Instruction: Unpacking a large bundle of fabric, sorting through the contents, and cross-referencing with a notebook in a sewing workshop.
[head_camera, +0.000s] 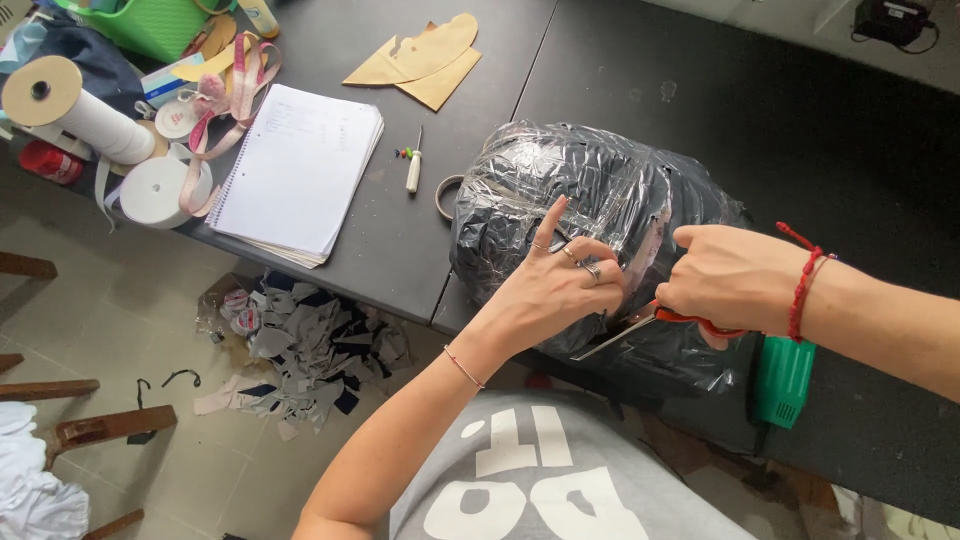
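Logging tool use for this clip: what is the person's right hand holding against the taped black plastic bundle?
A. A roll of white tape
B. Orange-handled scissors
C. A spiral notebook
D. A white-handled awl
B: the right hand grips orange-handled scissors with the blades pointed into the black plastic bundle, while the left hand presses on the wrap beside them.

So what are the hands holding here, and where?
Right hand grips red-handled scissors by the handles; left hand presses the plastic-wrapped bundle.
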